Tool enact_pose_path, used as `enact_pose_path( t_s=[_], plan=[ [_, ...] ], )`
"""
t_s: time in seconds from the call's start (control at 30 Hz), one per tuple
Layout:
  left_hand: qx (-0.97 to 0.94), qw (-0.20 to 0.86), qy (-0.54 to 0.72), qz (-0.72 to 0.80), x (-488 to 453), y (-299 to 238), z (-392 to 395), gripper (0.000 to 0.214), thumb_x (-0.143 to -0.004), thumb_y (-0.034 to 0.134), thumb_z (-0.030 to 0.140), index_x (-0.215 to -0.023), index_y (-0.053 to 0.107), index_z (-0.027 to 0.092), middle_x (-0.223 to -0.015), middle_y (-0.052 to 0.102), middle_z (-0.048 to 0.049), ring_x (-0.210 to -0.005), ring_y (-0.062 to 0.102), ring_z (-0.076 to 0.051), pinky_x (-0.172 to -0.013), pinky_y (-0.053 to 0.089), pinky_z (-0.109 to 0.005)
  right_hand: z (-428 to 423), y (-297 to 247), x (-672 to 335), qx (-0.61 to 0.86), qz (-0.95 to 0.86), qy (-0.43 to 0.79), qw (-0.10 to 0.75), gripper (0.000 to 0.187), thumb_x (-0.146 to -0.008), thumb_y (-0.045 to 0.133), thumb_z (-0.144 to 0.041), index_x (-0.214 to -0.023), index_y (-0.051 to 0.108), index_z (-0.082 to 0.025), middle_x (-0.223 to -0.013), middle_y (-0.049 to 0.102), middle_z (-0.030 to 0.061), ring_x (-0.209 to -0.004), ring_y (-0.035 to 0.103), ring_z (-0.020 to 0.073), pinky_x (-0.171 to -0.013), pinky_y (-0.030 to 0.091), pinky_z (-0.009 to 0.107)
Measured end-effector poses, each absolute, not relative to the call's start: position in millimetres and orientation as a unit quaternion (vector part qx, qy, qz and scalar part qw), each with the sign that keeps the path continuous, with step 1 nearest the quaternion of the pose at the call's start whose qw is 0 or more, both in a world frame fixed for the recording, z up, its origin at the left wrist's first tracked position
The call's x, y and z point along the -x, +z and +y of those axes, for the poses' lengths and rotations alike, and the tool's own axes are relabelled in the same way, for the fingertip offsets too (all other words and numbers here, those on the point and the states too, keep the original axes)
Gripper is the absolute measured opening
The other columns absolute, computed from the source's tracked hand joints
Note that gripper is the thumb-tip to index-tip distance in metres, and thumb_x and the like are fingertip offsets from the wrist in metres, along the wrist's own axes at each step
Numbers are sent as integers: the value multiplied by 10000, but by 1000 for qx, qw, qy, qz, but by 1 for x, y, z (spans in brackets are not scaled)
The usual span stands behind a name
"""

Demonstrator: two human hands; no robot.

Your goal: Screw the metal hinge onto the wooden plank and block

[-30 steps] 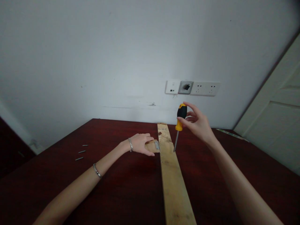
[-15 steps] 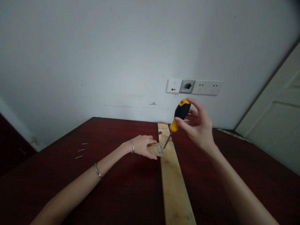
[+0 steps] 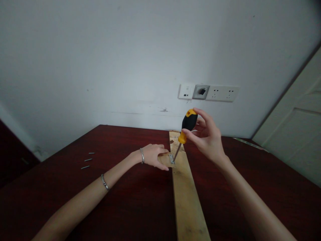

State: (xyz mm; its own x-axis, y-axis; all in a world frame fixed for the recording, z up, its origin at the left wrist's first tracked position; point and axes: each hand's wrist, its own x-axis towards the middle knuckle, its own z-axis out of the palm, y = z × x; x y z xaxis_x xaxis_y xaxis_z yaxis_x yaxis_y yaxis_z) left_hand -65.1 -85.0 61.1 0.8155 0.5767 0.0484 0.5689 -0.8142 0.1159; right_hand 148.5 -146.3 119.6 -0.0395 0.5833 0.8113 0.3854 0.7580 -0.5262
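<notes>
My right hand (image 3: 208, 135) grips a screwdriver (image 3: 190, 121) with a black and yellow handle, its shaft slanting down to the left. The tip is at a small metal plate (image 3: 171, 158) on the end of a short wooden block (image 3: 164, 160); whether it touches cannot be made out. My left hand (image 3: 151, 155) is closed around that block, thumb on the near side and fingers on the far side. Under the block's right end lies a long wooden board (image 3: 187, 197), running from the near edge toward the wall.
Several screws or nails, three thin metal pieces (image 3: 88, 160), lie on the left of the dark red table (image 3: 130, 204). Behind it, a white wall (image 3: 140, 60) carries a row of sockets (image 3: 222, 93). A pale door (image 3: 296, 134) stands at the right.
My right hand has moved left and slightly down, bringing the screwdriver tip from beside the metal plate to it. My left hand stays around the wooden block.
</notes>
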Motion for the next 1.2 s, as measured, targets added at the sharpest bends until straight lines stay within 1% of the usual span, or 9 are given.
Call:
enact_pose_path(
  t_s=[0.37, 0.83, 1.2],
  plan=[
    [-950, 40, 17, 308, 62, 65, -90, 794, -644, 611, 736, -1250, 558, 226, -1044, 613, -53, -882, 624, -228, -697, 454, -276, -146, 118, -146, 330, -726, 86, 597, 623, -772, 685, -336, -1335, 421, -304, -1051, 598, 44, -814, 619, 157, -605, 582, 271],
    [-955, 40, 30, 293, 63, 63, -88, 794, -649, 597, 743, -1238, 569, 211, -1028, 614, -58, -866, 625, -233, -686, 460, -292, -145, 116, -146, 337, -731, 87, 586, 619, -779, 676, -337, -1340, 417, -307, -1061, 594, 49, -783, 621, 157, -596, 596, 291],
    [-956, 39, 30, 289, 63, 62, -87, 810, -649, 598, 746, -1254, 555, 209, -1040, 608, -63, -886, 624, -233, -706, 459, -287, -146, 118, -146, 327, -736, 84, 586, 623, -780, 678, -318, -1345, 416, -316, -1067, 588, 39, -804, 606, 151, -606, 590, 272]
  ],
)
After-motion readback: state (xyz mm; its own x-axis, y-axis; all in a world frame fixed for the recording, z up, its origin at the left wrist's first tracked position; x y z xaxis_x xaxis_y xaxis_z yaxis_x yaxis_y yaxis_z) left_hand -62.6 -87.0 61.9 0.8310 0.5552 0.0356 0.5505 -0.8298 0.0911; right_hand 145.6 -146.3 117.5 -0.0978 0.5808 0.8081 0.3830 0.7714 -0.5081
